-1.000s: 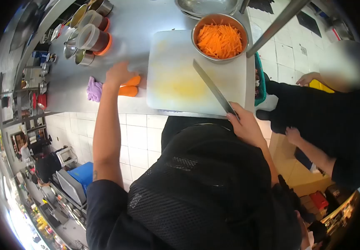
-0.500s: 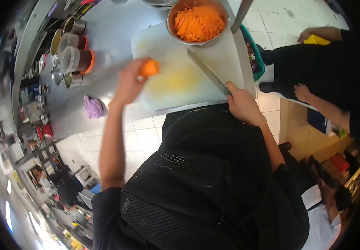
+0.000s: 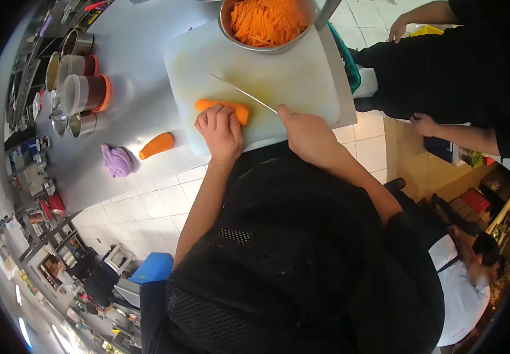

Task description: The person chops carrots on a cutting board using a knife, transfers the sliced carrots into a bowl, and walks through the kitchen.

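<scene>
On the white cutting board [image 3: 302, 82] lies a peeled carrot [image 3: 240, 112]. My left hand [image 3: 220, 131] is closed over it, fingers curled on top and pressing it to the board. A kitchen knife [image 3: 246, 94] is in my right hand [image 3: 309, 134], wrapped around the handle. Its blade slants up and left, edge-on to the camera, just beyond the carrot and apart from it as far as I can see. A second carrot piece [image 3: 157, 145] rests on the steel counter, left of the board.
A metal bowl of carrot strips [image 3: 268, 23] stands at the board's far edge. A purple cloth [image 3: 117, 161] lies on the steel counter [image 3: 143, 65], with lidded tubs [image 3: 84, 93] and metal pots behind it. At right stands a co-worker in a black apron [image 3: 438, 76].
My left hand, blurred while holding the carrot above the board's left side, now presses it flat on the board. The knife blade has swung leftward toward the carrot. The second carrot piece has come into view.
</scene>
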Demonstrator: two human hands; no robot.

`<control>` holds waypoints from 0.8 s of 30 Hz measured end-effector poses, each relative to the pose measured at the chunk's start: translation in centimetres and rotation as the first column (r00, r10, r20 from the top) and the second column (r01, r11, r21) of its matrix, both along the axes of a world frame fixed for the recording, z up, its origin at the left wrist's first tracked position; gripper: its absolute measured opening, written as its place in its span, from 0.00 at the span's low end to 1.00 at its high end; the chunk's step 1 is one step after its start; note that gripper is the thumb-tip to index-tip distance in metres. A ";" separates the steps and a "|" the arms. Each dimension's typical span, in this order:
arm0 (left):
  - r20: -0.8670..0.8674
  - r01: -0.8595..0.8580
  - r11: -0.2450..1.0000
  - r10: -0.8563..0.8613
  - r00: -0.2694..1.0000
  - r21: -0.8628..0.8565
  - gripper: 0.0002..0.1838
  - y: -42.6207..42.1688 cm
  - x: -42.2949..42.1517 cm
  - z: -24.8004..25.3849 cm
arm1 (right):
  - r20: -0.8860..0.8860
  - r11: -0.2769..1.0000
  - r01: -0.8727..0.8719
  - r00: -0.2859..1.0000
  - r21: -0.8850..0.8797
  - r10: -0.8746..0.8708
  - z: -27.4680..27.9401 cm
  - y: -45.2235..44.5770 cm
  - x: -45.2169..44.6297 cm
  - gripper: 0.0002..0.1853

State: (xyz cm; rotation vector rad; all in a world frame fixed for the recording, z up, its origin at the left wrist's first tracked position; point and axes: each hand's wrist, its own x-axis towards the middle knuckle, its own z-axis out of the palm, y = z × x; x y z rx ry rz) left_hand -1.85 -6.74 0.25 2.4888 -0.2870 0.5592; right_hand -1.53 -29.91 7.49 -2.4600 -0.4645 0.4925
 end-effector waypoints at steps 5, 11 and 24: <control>0.066 -0.032 0.999 0.030 0.997 0.032 0.12 -0.2 0.3 -0.8 | -0.028 0.993 -0.100 0.995 -0.071 0.098 4.0 0.6 0.3 0.17; 0.045 -0.069 0.997 0.067 0.997 0.034 0.14 -0.1 0.2 -1.6 | -0.070 0.981 -0.147 0.988 -0.127 0.139 7.3 -0.1 -1.1 0.15; 0.032 -0.057 0.997 0.055 0.998 0.053 0.14 0.0 0.7 -1.4 | 0.019 0.996 -0.054 0.998 0.065 0.053 -0.9 3.9 2.5 0.12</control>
